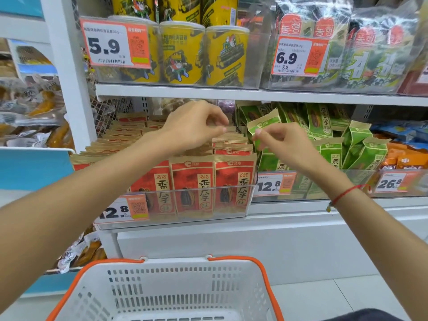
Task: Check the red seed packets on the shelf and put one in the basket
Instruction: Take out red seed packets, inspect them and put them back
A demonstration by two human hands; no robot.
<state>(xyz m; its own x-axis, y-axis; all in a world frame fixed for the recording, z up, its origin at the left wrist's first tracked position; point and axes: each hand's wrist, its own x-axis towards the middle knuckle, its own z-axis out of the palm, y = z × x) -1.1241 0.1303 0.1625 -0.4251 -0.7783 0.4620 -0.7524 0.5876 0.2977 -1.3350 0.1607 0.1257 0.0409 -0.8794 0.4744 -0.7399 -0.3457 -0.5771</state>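
The red seed packets [193, 181] are standing in rows in a clear plastic bin [176, 205] on the lower shelf [278, 218], the front three upright behind the bin's front wall. The left hand [194, 126] is hovering over the rows behind those front packets, fingers curled and tips drawn together; whether they are pinching a packet top cannot be told. To the right of the red packets the right hand [281, 142] is reaching in with thumb and forefinger nearly closed, just at the edge of a tilted green packet [264, 122]; contact there cannot be told either. A red string bracelet [345, 194] is sitting on that wrist. More green packets [361, 149] are filling the bin to the right of the red ones. Below the red packets, nearest the camera, the white basket [162, 286] with orange handles [261, 269] is waiting. Above the red packets, yellow canisters [203, 54] are lining the upper shelf.
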